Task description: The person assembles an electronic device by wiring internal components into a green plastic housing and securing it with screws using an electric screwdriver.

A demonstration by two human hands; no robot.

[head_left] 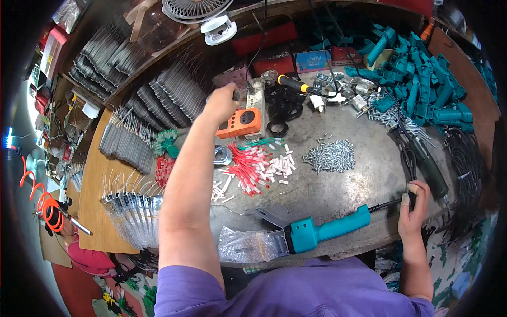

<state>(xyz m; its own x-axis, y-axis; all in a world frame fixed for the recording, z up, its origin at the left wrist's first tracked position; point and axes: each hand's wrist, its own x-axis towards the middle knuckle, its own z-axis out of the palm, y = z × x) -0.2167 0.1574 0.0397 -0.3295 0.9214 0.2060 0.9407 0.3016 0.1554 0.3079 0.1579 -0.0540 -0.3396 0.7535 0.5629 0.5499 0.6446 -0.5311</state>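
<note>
My left hand [223,104] reaches across to the far side of the bench, its fingers closed by the near-left side of a white power strip [255,100]. What they grip is mostly hidden; a dark bit shows at the fingertips. Just below that hand lies an orange box with round dark sockets [246,121]. At the right front edge, my right hand [413,210] is closed round a black power cord [385,204]. That cord runs into the teal handle of a tool [332,226], whose metal end is wrapped in bubble wrap [246,245].
Small screws [330,156] lie heaped mid-bench. Red wires with white sleeves [248,166] sit left of them. Teal plastic housings [422,79] pile up at the far right, near a dark green screwdriver [429,166]. Flat grey parts [127,140] stand in rows at left.
</note>
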